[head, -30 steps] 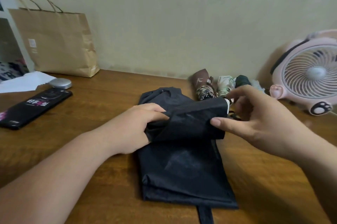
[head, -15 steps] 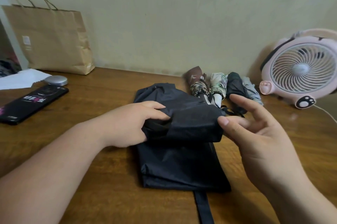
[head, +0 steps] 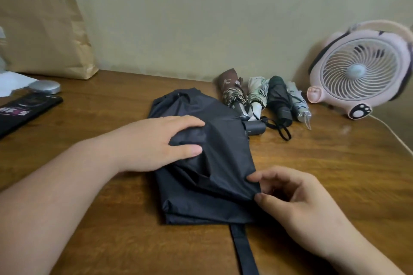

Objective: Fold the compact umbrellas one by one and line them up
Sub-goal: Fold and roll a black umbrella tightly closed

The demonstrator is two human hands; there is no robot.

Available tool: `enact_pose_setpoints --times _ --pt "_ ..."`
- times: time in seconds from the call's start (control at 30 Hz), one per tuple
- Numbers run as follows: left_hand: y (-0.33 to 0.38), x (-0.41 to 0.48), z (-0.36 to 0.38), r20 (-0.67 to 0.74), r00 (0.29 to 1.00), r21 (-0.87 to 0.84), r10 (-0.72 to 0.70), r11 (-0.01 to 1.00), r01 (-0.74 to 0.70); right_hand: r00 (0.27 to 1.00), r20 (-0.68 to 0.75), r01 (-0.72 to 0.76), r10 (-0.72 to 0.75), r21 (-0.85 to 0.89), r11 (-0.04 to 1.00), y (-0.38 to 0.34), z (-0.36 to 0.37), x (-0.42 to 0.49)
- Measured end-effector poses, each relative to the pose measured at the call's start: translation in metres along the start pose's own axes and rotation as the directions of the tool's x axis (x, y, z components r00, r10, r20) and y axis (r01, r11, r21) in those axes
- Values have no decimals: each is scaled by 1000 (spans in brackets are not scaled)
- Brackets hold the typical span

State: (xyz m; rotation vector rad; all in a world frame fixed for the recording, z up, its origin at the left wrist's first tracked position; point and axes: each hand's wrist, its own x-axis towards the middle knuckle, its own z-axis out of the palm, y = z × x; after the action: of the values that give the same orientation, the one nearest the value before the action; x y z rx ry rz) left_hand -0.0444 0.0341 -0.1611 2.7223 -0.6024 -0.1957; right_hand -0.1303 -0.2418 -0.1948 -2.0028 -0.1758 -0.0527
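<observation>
A black compact umbrella (head: 214, 162) lies loose and unrolled on the middle of the wooden table (head: 335, 174), its dark handle (head: 254, 128) poking out at the right and its closing strap (head: 242, 250) trailing toward me. My left hand (head: 156, 142) grips a fold of the black canopy on its left side. At the canopy's lower right corner, my right hand (head: 288, 196) pinches the fabric edge between thumb and fingers. Behind lie several folded umbrellas side by side: a brown one (head: 231, 88), a pale patterned one (head: 258, 91), a dark green one (head: 279, 100) and a grey one (head: 297, 102).
A pink desk fan (head: 362, 68) stands at the back right with its white cable (head: 393, 133) running along the table. At the back left stands a brown paper bag (head: 42, 33). A black phone-like case (head: 24, 113), a silver round object (head: 45, 86) and white paper (head: 11, 83) lie at left.
My right hand has dropped from the umbrella's handle end to the canopy's lower right corner and taken hold of the fabric. My left hand keeps its grip, and the handle is now uncovered.
</observation>
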Motion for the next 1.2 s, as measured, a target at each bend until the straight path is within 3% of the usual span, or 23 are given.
enact_pose_setpoints --times 0.1,0.27,0.4,0.67,0.83,0.93,1.03,1.2 --pt "6 1 5 62 998 145 33 989 -42 999 -19 -48 50 92 995 0 0 2" --pt "9 2 7 4 997 22 78 997 -78 997 -70 -37 41 53 998 5 5 1" --pt "23 5 10 -61 991 -14 121 992 -122 998 -61 -26 21 -82 996 7 5 3" --pt "26 18 20 -173 974 141 145 982 -121 998 -60 -29 16 -223 974 5 9 4" --pt "29 21 19 -171 973 174 157 977 -127 996 -63 -78 69 -151 985 1 -6 28" --pt "27 22 21 -171 971 181 169 974 -137 998 -57 -14 -5 -343 939 -6 -18 68" --pt "24 22 22 -177 967 165 182 974 -153 998 58 31 -1 -525 850 -16 -22 104" --pt "23 23 21 -191 966 159 172 977 -142 993 116 63 -1 -532 844 -17 -21 131"
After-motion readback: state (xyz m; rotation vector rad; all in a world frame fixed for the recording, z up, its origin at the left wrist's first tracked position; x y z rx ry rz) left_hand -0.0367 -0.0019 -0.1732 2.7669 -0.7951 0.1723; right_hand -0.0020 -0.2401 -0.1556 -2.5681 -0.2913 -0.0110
